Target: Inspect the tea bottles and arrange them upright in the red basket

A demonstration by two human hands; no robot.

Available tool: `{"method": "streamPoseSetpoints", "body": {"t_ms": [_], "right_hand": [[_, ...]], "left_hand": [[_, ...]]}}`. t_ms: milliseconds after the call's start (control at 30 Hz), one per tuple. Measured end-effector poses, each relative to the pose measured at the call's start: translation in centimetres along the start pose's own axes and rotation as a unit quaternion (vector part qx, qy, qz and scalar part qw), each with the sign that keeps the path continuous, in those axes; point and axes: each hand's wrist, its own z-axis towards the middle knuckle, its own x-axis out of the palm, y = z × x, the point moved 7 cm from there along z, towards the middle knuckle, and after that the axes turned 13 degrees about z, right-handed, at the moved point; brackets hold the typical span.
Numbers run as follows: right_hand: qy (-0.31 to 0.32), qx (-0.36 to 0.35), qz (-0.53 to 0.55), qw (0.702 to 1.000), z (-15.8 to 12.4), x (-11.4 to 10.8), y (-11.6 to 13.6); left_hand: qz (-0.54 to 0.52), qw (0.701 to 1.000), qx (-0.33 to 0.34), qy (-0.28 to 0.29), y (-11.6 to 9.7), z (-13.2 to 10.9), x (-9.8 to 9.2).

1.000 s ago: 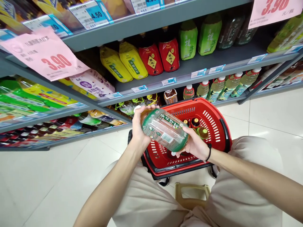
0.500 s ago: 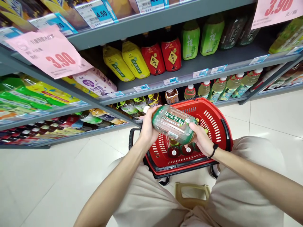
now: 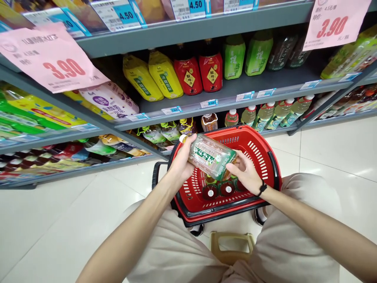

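A clear bottle (image 3: pixel 210 157) with a green label and a white cap is held tilted above the red basket (image 3: pixel 265 157). My left hand (image 3: pixel 183 160) wraps round its cap end. At the bottle's base, my right hand (image 3: pixel 245 173) grips it with thumb and fingers; a black band circles that wrist. Beneath the bottle, several dark-lidded containers (image 3: pixel 228 188) lie in the basket, partly hidden by the bottle and my hands.
Shelves (image 3: pixel 188 35) of drinks stand in front, with yellow bottles (image 3: pixel 141 78), red bottles (image 3: pixel 210 74) and green bottles (image 3: pixel 235 57). Pink price signs (image 3: pixel 53 59) hang from them. A beige stool (image 3: pixel 231 255) is between my legs.
The bottle has rolled a little between my hands, so its label faces differently. The camera view has shifted slightly, moving the shelves and basket a little left in the picture.
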Motion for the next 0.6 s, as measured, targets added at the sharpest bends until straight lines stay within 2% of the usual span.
{"method": "streamPoseSetpoints", "body": {"t_ms": [100, 167, 300, 367, 467, 600], "right_hand": [[0.011, 0.041, 0.052, 0.998, 0.4, 0.2, -0.2], [0.008, 0.11, 0.105, 0.988, 0.5, 0.5, -1.1], [0.044, 0.289, 0.197, 0.936, -0.6, 2.4, -3.7], [0.053, 0.326, 0.208, 0.921, -1.2, 3.0, -4.2], [0.034, 0.31, 0.207, 0.927, -1.4, 3.0, -3.9], [0.036, 0.212, 0.194, 0.957, -0.7, 2.3, -2.4]], "left_hand": [[-0.045, 0.999, -0.01, -0.01, -0.5, -0.2, -0.2], [-0.062, 0.998, -0.014, -0.006, -0.6, -0.3, -0.2], [-0.067, 0.998, 0.005, 0.017, -0.7, -0.3, 0.1], [-0.058, 0.998, 0.004, 0.023, -0.5, -0.5, 0.3], [-0.044, 0.999, 0.017, 0.025, -0.5, -0.7, 0.3], [-0.018, 0.997, 0.053, 0.048, -1.2, -0.7, 0.7]]}}
